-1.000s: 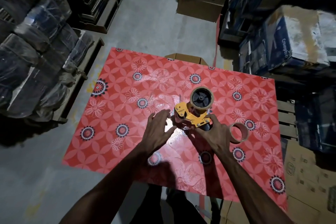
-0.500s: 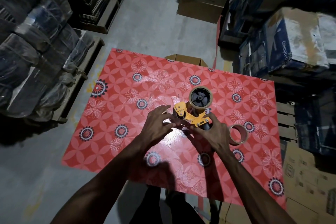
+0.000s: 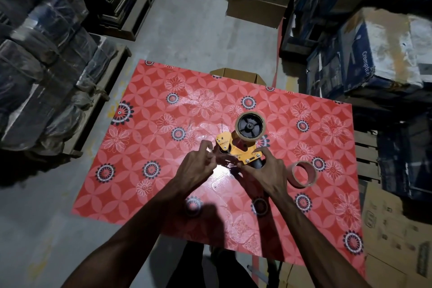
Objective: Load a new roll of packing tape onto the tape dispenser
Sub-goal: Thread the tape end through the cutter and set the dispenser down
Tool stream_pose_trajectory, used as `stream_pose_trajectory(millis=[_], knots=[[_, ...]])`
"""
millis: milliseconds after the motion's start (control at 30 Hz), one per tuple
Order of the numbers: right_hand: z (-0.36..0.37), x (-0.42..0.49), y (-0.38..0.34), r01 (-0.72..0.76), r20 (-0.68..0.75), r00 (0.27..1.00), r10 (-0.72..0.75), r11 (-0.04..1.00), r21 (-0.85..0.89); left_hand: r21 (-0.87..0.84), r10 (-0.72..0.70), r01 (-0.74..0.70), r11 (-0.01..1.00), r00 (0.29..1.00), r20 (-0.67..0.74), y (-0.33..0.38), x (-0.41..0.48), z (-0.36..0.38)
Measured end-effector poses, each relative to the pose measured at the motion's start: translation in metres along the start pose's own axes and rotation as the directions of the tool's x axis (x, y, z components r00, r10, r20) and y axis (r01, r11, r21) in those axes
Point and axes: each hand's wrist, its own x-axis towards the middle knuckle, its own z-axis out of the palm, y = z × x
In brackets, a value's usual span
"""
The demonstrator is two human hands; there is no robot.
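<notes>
Where the red patterned tabletop (image 3: 145, 138) reaches its middle, the orange tape dispenser (image 3: 236, 149) stands with 1 tape roll (image 3: 250, 127) seated on its black hub at the far end. The right hand (image 3: 268, 172) is closed around the dispenser's handle end. The left hand (image 3: 195, 168) has its fingers curled and pinched together at the dispenser's front; what they pinch cannot be told. A 2nd roll (image 3: 303, 174) lies flat just beside the right hand, toward the tabletop's right edge.
</notes>
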Motion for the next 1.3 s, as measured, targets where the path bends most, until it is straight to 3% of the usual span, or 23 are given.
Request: stream_pose_trajectory(millis=[100,167,300,400,533,633,800,1033,1167,1300], knots=[[0.005,0.002,0.003,0.013,0.003,1.000,-0.013,1.000,0.001,-0.076,-0.042,0.041,0.996,0.999,-0.005,-0.003,0.000,0.000],[0.008,0.002,0.004,0.015,-0.012,1.000,-0.015,1.000,0.006,-0.012,-0.027,0.027,1.000,1.000,-0.010,-0.008,0.001,0.003],[0.011,0.005,0.008,0.004,-0.020,1.000,-0.004,1.000,0.016,0.084,0.100,-0.100,0.991,0.995,-0.006,-0.013,-0.004,0.002],[0.011,0.007,0.010,-0.009,-0.013,1.000,0.009,1.000,0.006,0.250,0.233,-0.220,0.943,0.972,-0.024,-0.018,-0.006,0.005],[0.014,0.007,0.012,-0.013,0.001,1.000,0.013,1.000,0.003,0.293,0.303,-0.273,0.916,0.951,-0.060,-0.024,-0.004,0.007],[0.024,0.006,0.014,0.012,-0.033,0.999,-0.012,1.000,0.016,0.393,0.397,-0.351,0.850,0.917,-0.041,-0.035,0.004,0.006],[0.044,0.001,-0.001,0.060,-0.113,0.993,-0.046,0.991,0.121,0.657,0.473,-0.386,0.648,0.879,0.050,-0.061,0.020,-0.002],[0.062,0.007,0.015,0.199,-0.022,0.980,-0.197,0.975,0.099,0.684,0.415,-0.533,0.498,0.839,0.352,-0.087,0.029,-0.013],[0.063,0.001,0.031,0.244,0.048,0.968,-0.245,0.970,0.017,0.629,0.231,-0.488,0.606,0.864,0.447,-0.085,0.012,-0.010],[0.051,-0.005,0.021,0.259,0.058,0.965,-0.257,0.965,-0.031,0.622,0.122,-0.398,0.674,0.891,0.437,-0.077,0.000,-0.004]])
